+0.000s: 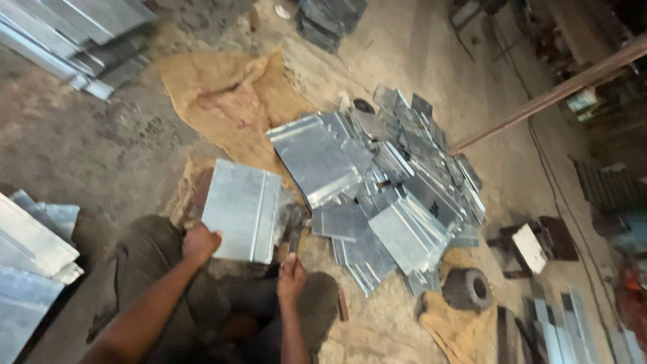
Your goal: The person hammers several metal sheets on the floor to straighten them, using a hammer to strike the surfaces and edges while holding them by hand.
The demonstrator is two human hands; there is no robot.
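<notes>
Down on the dirt floor, right in front of the person's knees, lies a flat metal sheet point(241, 210). It rests on some brown sacking point(229, 101), and its long side runs away from the person, tipped a little to one side. A raised fold runs along it near its right edge.

The left hand point(199, 243) is at the near left corner of the sheet. Its fingers are curled shut on that corner, so this hand has hold of the sheet. The rest of the sheet stretches up and to the right from those fingers.

The right hand point(291, 275) is just beside the sheet's near right corner, a bit lower down. It is closed around something dark and thin (maybe a tool handle, but it is too blurry to say). I cannot tell if it touches the sheet.

So the left hand is the one on the sheet, and the right hand is just off its fold side.

Off to the right sits a big messy pile point(391, 189) of more grey sheets, close to the right hand.
</notes>
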